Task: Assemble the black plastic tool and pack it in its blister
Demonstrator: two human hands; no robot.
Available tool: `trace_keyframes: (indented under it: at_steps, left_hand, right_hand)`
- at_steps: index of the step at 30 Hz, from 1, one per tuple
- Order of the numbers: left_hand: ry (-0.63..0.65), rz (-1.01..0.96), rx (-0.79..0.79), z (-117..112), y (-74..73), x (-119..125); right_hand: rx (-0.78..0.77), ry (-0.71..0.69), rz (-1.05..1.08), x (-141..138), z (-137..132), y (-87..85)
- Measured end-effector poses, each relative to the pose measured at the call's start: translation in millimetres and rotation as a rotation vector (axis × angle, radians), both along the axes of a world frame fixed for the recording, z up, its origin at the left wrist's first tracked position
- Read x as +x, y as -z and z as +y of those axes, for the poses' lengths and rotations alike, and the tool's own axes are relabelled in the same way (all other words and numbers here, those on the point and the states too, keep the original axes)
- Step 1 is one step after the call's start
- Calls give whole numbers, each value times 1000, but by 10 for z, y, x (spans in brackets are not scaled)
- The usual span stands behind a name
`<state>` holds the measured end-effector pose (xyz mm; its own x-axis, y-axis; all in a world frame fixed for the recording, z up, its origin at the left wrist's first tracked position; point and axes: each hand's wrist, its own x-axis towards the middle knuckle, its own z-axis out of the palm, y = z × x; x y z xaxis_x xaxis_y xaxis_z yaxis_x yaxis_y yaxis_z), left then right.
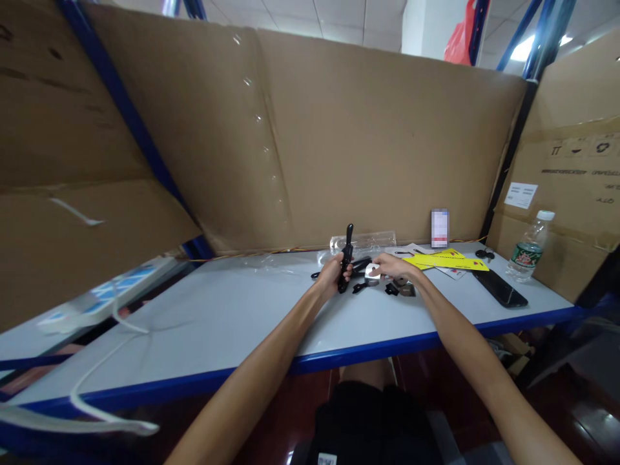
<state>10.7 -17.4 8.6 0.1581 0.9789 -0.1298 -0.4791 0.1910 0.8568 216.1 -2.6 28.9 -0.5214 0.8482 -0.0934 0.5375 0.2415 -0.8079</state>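
My left hand (333,274) grips a black elongated plastic part (346,255) and holds it upright above the pale blue tabletop (217,310). To its right, my right hand (390,265) pinches a small white piece (372,271) close to the black part. Small black parts (400,288) lie on the table just under and in front of the right hand. A clear plastic bag (363,242) lies behind both hands.
Yellow cards (448,260) and white sheets lie right of the hands, with a black phone (498,288) and a water bottle (529,248) beyond. Cardboard walls (363,142) enclose the bench. A white power strip (106,294) and its cable sit at the left.
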Motion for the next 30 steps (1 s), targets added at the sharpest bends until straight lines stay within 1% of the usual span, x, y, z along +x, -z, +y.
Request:
trace_keyframes:
  at_steps: [2, 3, 7, 10, 13, 18, 22, 26, 30]
  left_hand:
    - [22, 56, 39, -25, -7, 14]
    - [47, 83, 62, -36, -7, 24]
    - [156, 143, 117, -64, 21, 78]
    - [150, 189, 138, -71, 55, 115]
    - [153, 199, 143, -64, 72, 125]
    - [214, 146, 139, -47, 69, 111]
    - [262, 174, 156, -64, 61, 120]
    - [311, 227, 204, -84, 59, 131]
    - [258, 215, 232, -101, 53, 140]
  right_hand:
    - [-91, 61, 108, -5, -17, -21]
    - [-110, 86, 147, -16, -23, -27]
    - [-30, 165, 274, -70, -18, -44]
    - [-16, 203, 374, -79, -10, -63]
    - [-22, 207, 415, -63, -20, -80]
    - [-52, 116, 382, -51, -29, -72]
    - [-120, 125, 425, -47, -7, -45]
    - [-191, 128, 503, -49, 9, -23]
    - [-177, 178, 568, -77, 35, 18]
